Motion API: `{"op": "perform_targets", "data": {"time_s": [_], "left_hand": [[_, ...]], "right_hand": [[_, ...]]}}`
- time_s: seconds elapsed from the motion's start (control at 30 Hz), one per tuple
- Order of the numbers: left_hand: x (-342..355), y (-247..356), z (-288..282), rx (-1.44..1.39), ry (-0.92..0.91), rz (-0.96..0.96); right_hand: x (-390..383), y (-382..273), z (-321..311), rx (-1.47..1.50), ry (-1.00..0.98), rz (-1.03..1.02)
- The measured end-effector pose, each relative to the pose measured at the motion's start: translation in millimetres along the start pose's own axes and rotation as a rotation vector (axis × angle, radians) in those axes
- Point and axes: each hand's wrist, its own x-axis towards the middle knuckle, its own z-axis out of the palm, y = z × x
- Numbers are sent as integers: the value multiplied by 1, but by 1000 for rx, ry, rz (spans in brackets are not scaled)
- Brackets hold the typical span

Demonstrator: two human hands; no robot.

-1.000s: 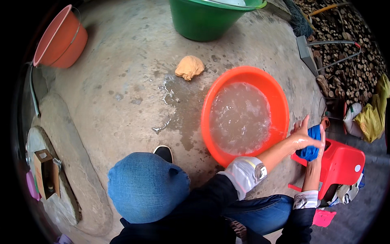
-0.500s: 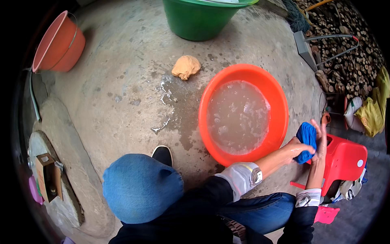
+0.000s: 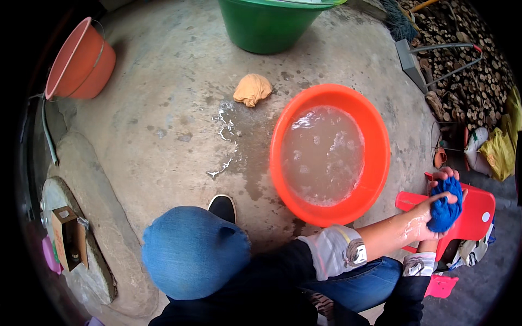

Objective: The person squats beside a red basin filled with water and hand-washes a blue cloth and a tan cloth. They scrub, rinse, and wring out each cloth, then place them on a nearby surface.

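Over at the right, a bunched wet blue cloth (image 3: 446, 212) is squeezed between my two hands. My left hand (image 3: 426, 217) reaches across from the left and closes on the cloth, a digit pressed over its front. From behind, my right hand (image 3: 447, 174) cups it, fingertips curling round the far end; its palm is mostly hidden. Both hands are above a red plastic stool (image 3: 476, 209). To their left, a round orange-red basin (image 3: 275, 146) holds murky, sudsy water. A crumpled tan cloth (image 3: 253, 89) lies on the wet concrete beyond the basin's left side.
A large green tub (image 3: 266, 30) stands at the far side. An orange bucket (image 3: 81, 65) with a wire handle is at the far left. Stacked firewood (image 3: 462, 70), a grey dustpan (image 3: 411, 65) and a yellow bag (image 3: 497, 155) line the right. A cardboard box (image 3: 68, 239) sits left.
Both hands have shifted slightly right with the blue cloth. The right hand's fingers, stretched out before, now curl round it, and the cloth is bunched differently.
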Motion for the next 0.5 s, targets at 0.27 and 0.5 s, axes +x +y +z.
{"op": "perform_targets", "data": {"time_s": [0.27,0.5], "left_hand": [[-4,10,-22,290,-46,30],[-19,2,-13,726,166,418]], "right_hand": [[15,-4,-7,-114,-50,129],[9,6,19,-398,143,97]]}}
